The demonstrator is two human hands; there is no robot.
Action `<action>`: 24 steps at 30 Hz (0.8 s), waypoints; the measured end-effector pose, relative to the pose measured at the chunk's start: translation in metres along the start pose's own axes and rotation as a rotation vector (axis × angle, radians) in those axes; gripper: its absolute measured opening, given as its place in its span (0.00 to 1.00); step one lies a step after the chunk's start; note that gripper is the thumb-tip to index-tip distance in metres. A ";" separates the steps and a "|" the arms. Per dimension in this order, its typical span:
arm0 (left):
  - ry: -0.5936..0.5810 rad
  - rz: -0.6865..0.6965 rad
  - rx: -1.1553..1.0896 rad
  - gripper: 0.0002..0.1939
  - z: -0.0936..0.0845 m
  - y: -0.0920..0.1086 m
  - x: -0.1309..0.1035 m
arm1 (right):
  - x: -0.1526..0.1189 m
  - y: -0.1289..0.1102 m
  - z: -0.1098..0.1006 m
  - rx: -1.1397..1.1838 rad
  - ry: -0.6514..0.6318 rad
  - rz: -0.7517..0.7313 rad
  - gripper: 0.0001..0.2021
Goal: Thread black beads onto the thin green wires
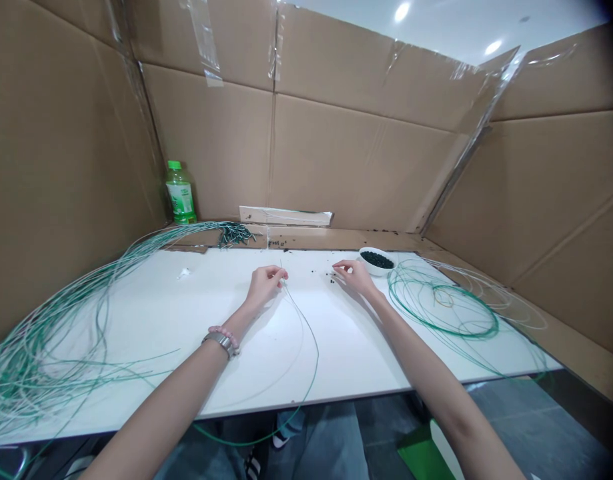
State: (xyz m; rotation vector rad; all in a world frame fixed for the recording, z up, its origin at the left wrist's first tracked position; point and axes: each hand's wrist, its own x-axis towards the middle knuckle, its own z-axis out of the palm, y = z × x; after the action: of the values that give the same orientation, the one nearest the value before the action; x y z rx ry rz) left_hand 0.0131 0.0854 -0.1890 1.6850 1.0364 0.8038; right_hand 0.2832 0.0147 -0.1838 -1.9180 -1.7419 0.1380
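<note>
My left hand (266, 283) pinches a thin green cord (317, 360) near its end, just above the white tabletop (266, 360). The tip pokes up past my fingers, and the rest curves down over the table's front edge. My right hand (355, 277) is closed in a pinch at the right; whatever is between thumb and forefinger is too small to make out. A few tiny black pieces (331, 281) lie on the table beside those fingertips. Close behind the right hand stands a white bowl (386, 272) holding many small dark pieces (377, 259).
A big loose bundle of green and white cords (31, 353) covers the left side, its dark gathered ends (235, 233) at the back. A coil of green cord (446, 330) lies right. A green bottle (181, 197) stands back left. Cardboard walls (346, 153) enclose the table.
</note>
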 end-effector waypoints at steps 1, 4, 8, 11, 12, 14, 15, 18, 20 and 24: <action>0.000 0.000 0.001 0.13 0.000 0.000 0.000 | 0.000 0.000 0.000 -0.022 0.002 -0.008 0.12; -0.003 -0.001 0.006 0.13 0.000 -0.001 0.001 | -0.003 -0.003 0.001 -0.083 -0.009 -0.036 0.12; -0.008 -0.009 0.016 0.14 0.000 0.001 0.000 | -0.001 -0.005 -0.011 -0.162 0.009 -0.023 0.12; -0.012 -0.019 0.028 0.14 0.001 0.002 -0.001 | 0.011 0.006 -0.045 -0.242 0.088 0.089 0.14; -0.014 -0.024 0.032 0.14 0.001 0.002 -0.001 | 0.017 0.011 -0.058 -0.275 0.112 0.150 0.15; -0.018 -0.034 0.039 0.14 0.002 0.002 0.000 | 0.030 0.023 -0.083 -0.339 0.124 0.283 0.16; -0.020 -0.038 0.042 0.14 0.002 0.002 0.000 | 0.035 0.029 -0.092 -0.365 0.106 0.345 0.15; -0.024 -0.045 0.050 0.15 0.002 0.003 0.000 | 0.046 0.043 -0.102 -0.414 -0.002 0.491 0.15; -0.023 -0.045 0.054 0.14 0.001 0.004 -0.001 | 0.049 0.049 -0.096 -0.428 -0.070 0.548 0.16; -0.019 -0.040 0.058 0.14 0.001 0.005 -0.002 | 0.049 0.054 -0.079 -0.444 -0.122 0.583 0.16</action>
State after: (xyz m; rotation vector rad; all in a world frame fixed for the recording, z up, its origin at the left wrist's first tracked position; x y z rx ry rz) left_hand 0.0144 0.0825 -0.1846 1.7125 1.0861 0.7369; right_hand 0.3728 0.0353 -0.1271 -2.7588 -1.3047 0.0816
